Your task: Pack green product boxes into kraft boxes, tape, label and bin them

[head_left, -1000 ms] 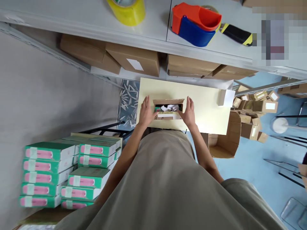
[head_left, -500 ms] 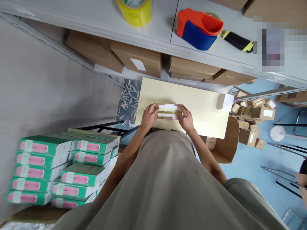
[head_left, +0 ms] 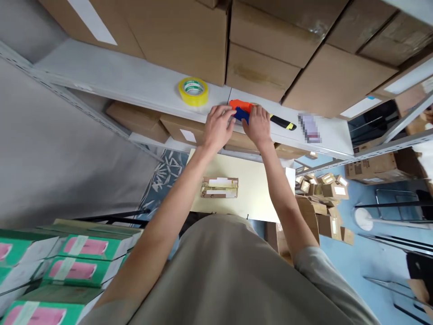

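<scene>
An orange and blue tape dispenser [head_left: 241, 113] is on the grey shelf, partly covered by my hands. My right hand [head_left: 259, 124] grips its right part, the fingers bent over it. At its left end, my left hand [head_left: 218, 126] has curled fingers against the dispenser; the exact contact is partly hidden. A small brown carton [head_left: 219, 187] with white labels and shiny tape along its middle lies on the cream board below, with neither hand on it.
A yellow tape roll [head_left: 193, 91] and a black-and-yellow utility knife [head_left: 283, 122] lie on the shelf. Large cartons [head_left: 267, 67] stand behind them. Green boxes with pink pictures [head_left: 86, 246] are stacked at lower left. Small cartons [head_left: 331, 225] are heaped on the floor to the right.
Both hands have left the small carton and moved up to the tape dispenser on the shelf. The carton stays on the board. The view has shifted upward, showing more of the shelf.
</scene>
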`<state>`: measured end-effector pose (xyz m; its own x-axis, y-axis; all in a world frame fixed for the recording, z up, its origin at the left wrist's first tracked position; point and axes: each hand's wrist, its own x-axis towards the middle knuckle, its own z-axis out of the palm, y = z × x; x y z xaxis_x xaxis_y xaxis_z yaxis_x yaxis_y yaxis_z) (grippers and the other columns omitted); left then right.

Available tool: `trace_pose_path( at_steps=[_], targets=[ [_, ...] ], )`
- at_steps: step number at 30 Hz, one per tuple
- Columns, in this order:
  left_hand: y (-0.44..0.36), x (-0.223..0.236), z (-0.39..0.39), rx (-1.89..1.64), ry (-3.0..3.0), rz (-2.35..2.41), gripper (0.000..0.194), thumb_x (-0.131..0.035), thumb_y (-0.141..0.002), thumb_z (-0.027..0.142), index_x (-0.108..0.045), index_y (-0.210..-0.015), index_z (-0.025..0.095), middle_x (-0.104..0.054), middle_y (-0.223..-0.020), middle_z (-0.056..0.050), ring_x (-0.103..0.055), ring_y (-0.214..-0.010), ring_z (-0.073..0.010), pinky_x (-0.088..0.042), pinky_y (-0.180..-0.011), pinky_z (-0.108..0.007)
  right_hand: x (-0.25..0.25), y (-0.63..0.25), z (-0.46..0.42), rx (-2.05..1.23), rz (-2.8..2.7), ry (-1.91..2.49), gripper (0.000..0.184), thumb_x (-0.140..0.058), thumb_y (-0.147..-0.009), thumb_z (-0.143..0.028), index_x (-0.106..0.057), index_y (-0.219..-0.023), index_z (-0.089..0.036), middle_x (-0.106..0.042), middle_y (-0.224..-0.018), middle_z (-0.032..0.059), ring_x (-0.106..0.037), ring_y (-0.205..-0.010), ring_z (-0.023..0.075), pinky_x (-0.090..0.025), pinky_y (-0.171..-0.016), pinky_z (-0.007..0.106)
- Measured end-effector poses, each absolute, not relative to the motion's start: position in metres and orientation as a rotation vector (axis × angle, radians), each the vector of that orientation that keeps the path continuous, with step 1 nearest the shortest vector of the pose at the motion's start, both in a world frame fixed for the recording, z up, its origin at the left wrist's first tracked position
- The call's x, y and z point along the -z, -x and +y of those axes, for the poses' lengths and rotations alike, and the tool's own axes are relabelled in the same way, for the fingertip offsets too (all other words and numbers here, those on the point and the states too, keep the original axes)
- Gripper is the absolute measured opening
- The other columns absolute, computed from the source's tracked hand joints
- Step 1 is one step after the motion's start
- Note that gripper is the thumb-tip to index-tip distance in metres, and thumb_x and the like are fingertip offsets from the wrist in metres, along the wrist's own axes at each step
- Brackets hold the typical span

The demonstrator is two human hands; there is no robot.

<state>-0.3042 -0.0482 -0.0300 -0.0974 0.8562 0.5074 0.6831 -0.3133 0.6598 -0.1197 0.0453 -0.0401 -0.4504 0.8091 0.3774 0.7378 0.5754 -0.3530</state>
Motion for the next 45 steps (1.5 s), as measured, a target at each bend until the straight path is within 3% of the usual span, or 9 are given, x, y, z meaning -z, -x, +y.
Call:
trace_pose_path(
  at_steps=[2, 5, 9, 14, 19, 28, 34, 40, 45],
  targets=[
    [0.300, 0.016, -0.036, -1.315, -2.032, 1.745, 0.028, -0.067, -0.108, 0.023, -0.078, -0.133, 0.016, -0.076, -0.142, -0.013, -0.064, -0.142, -0.0284, -0.048, -0.132, -0.045, 0.047, 0.133, 0.073, -0.210, -2.322, 1.269, 0.052, -0.052, -0.115, -0.037, -0.054, -0.149, 0.001, -0.064, -0.144, 0.0357, -0.054, -0.152, 0.0508, -0.033, -0.127, 0.085],
    [0.296, 0.019, -0.051, -1.307, -2.011, 1.735, 0.026, -0.070, -0.103, 0.016, -0.079, -0.127, 0.019, -0.079, -0.136, -0.012, -0.069, -0.136, -0.0311, -0.053, -0.127, -0.050, 0.059, 0.137, 0.084, -0.263, -2.287, 1.318, 0.043, -0.054, -0.115, -0.036, -0.058, -0.142, -0.002, -0.071, -0.126, 0.0301, -0.064, -0.142, 0.0476, -0.040, -0.124, 0.081],
    [0.288, 0.053, -0.115, -1.410, -1.773, 1.710, 0.022, -0.065, -0.105, 0.017, -0.077, -0.122, 0.022, -0.082, -0.128, -0.010, -0.076, -0.124, -0.0275, -0.059, -0.117, -0.045, 0.071, 0.119, 0.031, -0.428, -2.176, 1.375, 0.049, -0.053, -0.117, -0.053, -0.056, -0.144, -0.012, -0.074, -0.120, 0.0229, -0.073, -0.126, 0.0432, -0.054, -0.115, 0.071],
    [0.269, 0.106, -0.216, -1.440, -1.411, 1.732, 0.015, -0.066, -0.106, 0.029, -0.073, -0.117, 0.023, -0.083, -0.115, -0.007, -0.080, -0.110, -0.0224, -0.064, -0.104, -0.038, 0.101, 0.095, -0.109, -1.268, -1.846, 1.092, 0.067, -0.060, -0.104, -0.085, -0.064, -0.132, -0.025, -0.078, -0.118, 0.0120, -0.076, -0.117, 0.0333, -0.065, -0.108, 0.053],
    [0.259, 0.132, -0.290, -1.297, -1.243, 1.816, 0.011, -0.063, -0.105, 0.029, -0.073, -0.105, 0.024, -0.081, -0.106, -0.006, -0.077, -0.099, -0.0210, -0.064, -0.093, -0.036, 0.131, 0.095, -0.206, -1.747, -1.486, 1.066, 0.067, -0.077, -0.094, -0.084, -0.070, -0.128, -0.027, -0.083, -0.124, 0.0103, -0.079, -0.117, 0.0316, -0.064, -0.115, 0.053],
    [0.258, 0.136, -0.326, -1.156, -1.262, 1.759, 0.017, -0.069, -0.105, 0.042, -0.076, -0.106, 0.026, -0.082, -0.110, -0.008, -0.075, -0.102, -0.0234, -0.063, -0.089, -0.037, 0.147, 0.096, -0.224, -1.884, -1.521, 1.112, 0.068, -0.075, -0.092, -0.087, -0.066, -0.125, -0.029, -0.084, -0.122, 0.0103, -0.079, -0.118, 0.0325, -0.066, -0.110, 0.055],
    [0.301, 0.134, -0.307, -1.247, -0.921, 1.655, 0.051, -0.063, -0.108, 0.068, -0.083, -0.116, 0.021, -0.084, -0.114, -0.010, -0.079, -0.104, -0.0254, -0.064, -0.088, -0.036, 0.153, 0.074, -0.222, -2.013, -1.638, 1.103, 0.071, -0.080, -0.086, -0.086, -0.060, -0.121, -0.027, -0.080, -0.111, 0.0088, -0.080, -0.101, 0.0299, -0.069, -0.091, 0.049],
    [0.325, 0.127, -0.279, -1.112, -0.818, 1.470, 0.054, -0.090, -0.086, 0.070, -0.086, -0.098, 0.017, -0.083, -0.095, -0.008, -0.078, -0.094, -0.0253, -0.063, -0.086, -0.036, 0.146, 0.054, -0.212, -1.912, -2.043, 1.084, 0.055, -0.079, -0.090, -0.074, -0.061, -0.107, -0.025, -0.072, -0.101, 0.0046, -0.069, -0.088, 0.0245, -0.061, -0.080, 0.041],
    [0.320, 0.128, -0.281, -1.055, -0.826, 1.465, 0.056, -0.095, -0.079, 0.068, -0.087, -0.100, 0.017, -0.085, -0.100, -0.009, -0.077, -0.096, -0.0250, -0.062, -0.090, -0.036, 0.138, 0.052, -0.205, -1.822, -2.199, 1.078, 0.051, -0.075, -0.092, -0.072, -0.059, -0.102, -0.025, -0.066, -0.091, 0.0010, -0.059, -0.080, 0.0205, -0.049, -0.074, 0.035]
  ],
)
